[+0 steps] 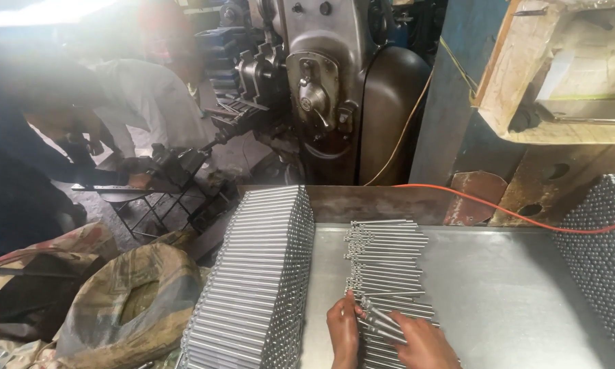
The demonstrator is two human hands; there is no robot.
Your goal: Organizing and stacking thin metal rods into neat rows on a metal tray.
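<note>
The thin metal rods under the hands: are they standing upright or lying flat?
Lying flat. The thin rods rest side by side in a loose row on the metal table, both hands on them.

Dim workshop: grey machine (324, 82), blue pillar (451, 89), sacks (126, 301) on floor.

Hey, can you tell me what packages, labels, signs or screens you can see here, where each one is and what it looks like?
No labels, signs or screens show.
Sacks: lower left beside the metal table, lumpy, crumpled, brown and tan.
Wooden crate: upper right, boxy, pale wood, open side lined with light material.
Hands: left hand and right hand rest on loose steel rods, which are unpackaged.
</note>
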